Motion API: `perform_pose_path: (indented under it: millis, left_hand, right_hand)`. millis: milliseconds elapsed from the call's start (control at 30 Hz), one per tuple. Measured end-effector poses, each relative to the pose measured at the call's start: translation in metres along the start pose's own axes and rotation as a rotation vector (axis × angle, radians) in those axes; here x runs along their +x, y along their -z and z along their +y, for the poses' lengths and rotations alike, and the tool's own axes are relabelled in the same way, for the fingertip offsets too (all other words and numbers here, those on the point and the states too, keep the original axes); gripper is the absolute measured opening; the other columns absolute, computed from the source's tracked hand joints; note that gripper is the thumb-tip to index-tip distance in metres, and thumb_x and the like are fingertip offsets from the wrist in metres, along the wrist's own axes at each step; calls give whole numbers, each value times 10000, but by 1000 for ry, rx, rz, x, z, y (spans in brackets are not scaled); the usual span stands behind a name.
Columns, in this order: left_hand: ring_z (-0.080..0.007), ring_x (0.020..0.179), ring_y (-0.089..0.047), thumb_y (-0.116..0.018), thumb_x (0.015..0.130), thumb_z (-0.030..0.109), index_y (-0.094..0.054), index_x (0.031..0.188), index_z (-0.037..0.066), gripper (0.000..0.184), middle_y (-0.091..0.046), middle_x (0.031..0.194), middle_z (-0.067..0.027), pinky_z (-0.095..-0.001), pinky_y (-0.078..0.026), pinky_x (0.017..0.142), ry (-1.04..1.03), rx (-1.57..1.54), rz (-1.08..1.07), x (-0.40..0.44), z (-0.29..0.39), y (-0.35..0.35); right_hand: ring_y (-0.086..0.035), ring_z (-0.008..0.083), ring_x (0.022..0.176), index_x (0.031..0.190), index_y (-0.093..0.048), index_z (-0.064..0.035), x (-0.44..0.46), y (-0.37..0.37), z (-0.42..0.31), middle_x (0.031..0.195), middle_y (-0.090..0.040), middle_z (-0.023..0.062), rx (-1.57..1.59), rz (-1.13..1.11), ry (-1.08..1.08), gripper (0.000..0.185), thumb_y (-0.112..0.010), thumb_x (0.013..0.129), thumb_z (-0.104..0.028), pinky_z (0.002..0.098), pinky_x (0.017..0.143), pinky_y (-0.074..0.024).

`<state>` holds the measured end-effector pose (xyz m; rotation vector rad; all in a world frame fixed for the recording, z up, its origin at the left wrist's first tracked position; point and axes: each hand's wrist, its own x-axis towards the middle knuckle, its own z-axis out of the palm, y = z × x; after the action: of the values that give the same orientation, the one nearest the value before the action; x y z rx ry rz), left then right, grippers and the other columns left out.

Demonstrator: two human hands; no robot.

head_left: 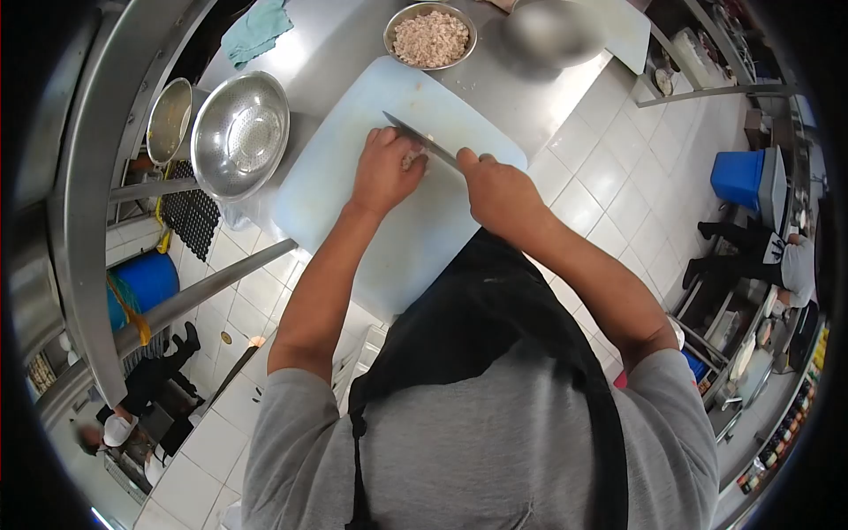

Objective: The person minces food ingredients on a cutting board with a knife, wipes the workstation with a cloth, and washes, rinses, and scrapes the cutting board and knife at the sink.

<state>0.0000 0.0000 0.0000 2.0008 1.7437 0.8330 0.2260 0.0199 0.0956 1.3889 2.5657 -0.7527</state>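
A knife (430, 143) is held in my right hand (502, 188), its fingers closed round the handle. Its blade points up and left over a pale blue cutting board (393, 252). Against the blade, my left hand (387, 170) has curled fingers and holds a small pale piece of food (411, 159). Tiny bits lie beside the blade. Beyond the board's top edge stands a metal bowl (432, 36) full of chopped pale food.
A metal colander (239, 135) and a pot (170, 122) stand left of the board. A green cloth (256, 33) lies at the upper left, a blurred metal bowl (554, 33) at the upper right. Two other people (168, 375) (751, 256) are farther off at both sides.
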Motion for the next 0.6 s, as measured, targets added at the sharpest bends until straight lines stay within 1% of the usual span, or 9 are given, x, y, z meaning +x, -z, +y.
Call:
perform_pose_path:
  millis: [67,100,200,267,367,467,567,600]
  left_hand:
    - [-321,1021,-622,-834,809,129,-751,945,83,166,-689,1037,-76,-413,-540,905,-22,-5,42,-10,2,2]
    - [-319,1019,-622,-836,807,127,-748,940,81,166,-690,1031,-74,-414,-541,903,-98,0,147,33,-8,-4]
    - [-315,1015,-624,-841,800,125,-741,929,77,170,-692,1017,-70,-417,-543,899,-34,-31,98,2,3,1]
    - [-312,1016,-625,-844,797,128,-739,927,76,175,-695,1013,-67,-420,-545,900,-34,-31,104,4,1,-3]
    - [-311,1021,-631,-845,800,129,-738,927,80,173,-699,1021,-72,-421,-545,897,-38,-31,133,3,2,-4]
    - [-316,1032,-637,-836,805,120,-732,936,81,172,-704,1032,-85,-426,-541,894,-28,-32,108,2,0,0]
    - [-333,1034,-610,-789,825,98,-736,936,77,125,-690,1025,-82,-428,-533,903,-4,-93,191,3,2,3]
    - [-331,1036,-620,-781,832,96,-733,949,74,129,-697,1032,-91,-433,-533,896,44,-112,195,3,0,7]
  right_hand:
    - [-742,411,792,1125,-499,-7,-7,6,-9,942,-670,243,6,-42,-1,202,-564,934,-21,491,662,-610]
    - [-741,410,789,1116,-502,-6,17,16,5,934,-670,239,-45,82,14,192,-563,934,-21,490,660,-609]
    - [-740,409,781,1096,-508,-1,-3,-6,-2,916,-670,229,24,53,-1,173,-561,932,-18,488,656,-607]
    - [-739,410,779,1095,-507,2,9,-10,4,911,-670,227,5,66,26,174,-561,930,-13,487,658,-606]
    - [-739,411,781,1115,-501,1,6,9,-4,919,-673,234,-34,-1,-2,194,-561,930,-12,485,665,-607]
    - [-742,412,796,1140,-499,-3,9,-19,3,936,-677,238,24,18,-8,212,-561,937,-17,486,689,-612]
    - [-745,412,811,1155,-501,-6,15,-15,-1,941,-681,238,13,4,-36,222,-562,942,-23,481,706,-614]
    - [-746,412,816,1159,-502,-6,15,-13,0,942,-682,238,17,3,-41,225,-563,943,-24,481,710,-614]
